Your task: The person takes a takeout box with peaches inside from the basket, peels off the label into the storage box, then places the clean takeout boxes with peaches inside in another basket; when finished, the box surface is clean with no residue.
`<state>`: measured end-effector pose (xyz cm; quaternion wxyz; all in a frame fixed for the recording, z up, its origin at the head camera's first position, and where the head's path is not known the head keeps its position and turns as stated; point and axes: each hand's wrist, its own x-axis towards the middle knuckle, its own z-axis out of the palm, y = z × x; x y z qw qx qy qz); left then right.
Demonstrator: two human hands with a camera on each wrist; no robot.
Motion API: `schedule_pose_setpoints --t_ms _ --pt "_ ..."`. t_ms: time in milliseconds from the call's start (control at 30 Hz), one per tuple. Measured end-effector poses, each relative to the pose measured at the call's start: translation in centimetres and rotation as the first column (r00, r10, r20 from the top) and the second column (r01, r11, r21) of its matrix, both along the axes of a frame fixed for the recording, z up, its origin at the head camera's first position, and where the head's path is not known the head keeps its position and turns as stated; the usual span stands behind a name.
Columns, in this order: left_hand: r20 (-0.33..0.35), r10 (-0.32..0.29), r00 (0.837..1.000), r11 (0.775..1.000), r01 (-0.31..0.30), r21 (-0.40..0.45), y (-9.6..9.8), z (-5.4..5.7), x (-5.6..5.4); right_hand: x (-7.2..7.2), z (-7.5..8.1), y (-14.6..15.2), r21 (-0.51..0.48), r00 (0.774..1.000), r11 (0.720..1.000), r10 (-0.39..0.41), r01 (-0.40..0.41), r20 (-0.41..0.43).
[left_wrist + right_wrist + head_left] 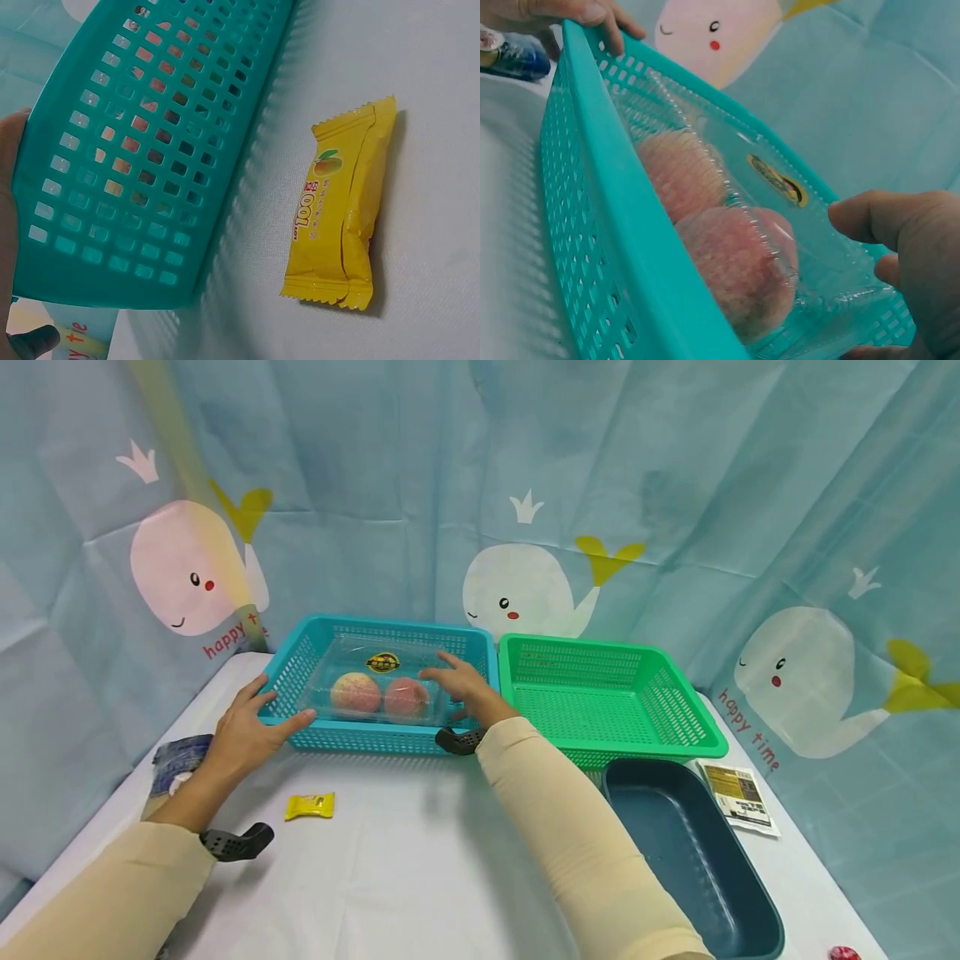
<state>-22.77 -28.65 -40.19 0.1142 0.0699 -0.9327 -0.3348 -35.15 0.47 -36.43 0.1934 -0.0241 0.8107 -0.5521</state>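
Inside the blue basket [375,739] lies a clear plastic box [337,656] with a black-and-yellow label, holding two pinkish peach-like fruits [356,692]. My left hand [243,727] rests at the basket's front left corner, its fingers spread along the rim. My right hand [468,689] reaches over the basket's right part, fingers extended beside the right end of the box. In the right wrist view, that hand's fingertips [846,217] are close to the lid. A small yellow wrapped snack [337,206] lies on the white table in front of the basket.
A green basket [577,710] stands right of the blue one. A dark blue tub [675,835] is in front of it, beside a printed packet [738,795]. A blue patterned packet [180,760] lies by my left forearm. A red item [844,952] shows at lower right.
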Motion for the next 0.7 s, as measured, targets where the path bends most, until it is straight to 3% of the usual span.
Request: schedule_pose_setpoints --t_ms 333,500,700 --pt "-0.001 0.0 1.0 1.0 0.0 0.013 0.0 0.0 0.1 -0.4 -0.8 -0.6 -0.058 0.999 0.997 -0.048 0.048 -0.009" --pt "-0.001 0.004 1.0 1.0 -0.004 0.01 -0.1 0.1 0.2 -0.5 -0.9 -0.8 -0.183 0.998 0.982 -0.058 0.052 -0.028" --pt "0.011 0.004 1.0 1.0 -0.005 0.017 0.0 0.1 0.3 0.2 -0.2 -1.2 -0.33 0.99 0.941 -0.11 0.073 -0.093"
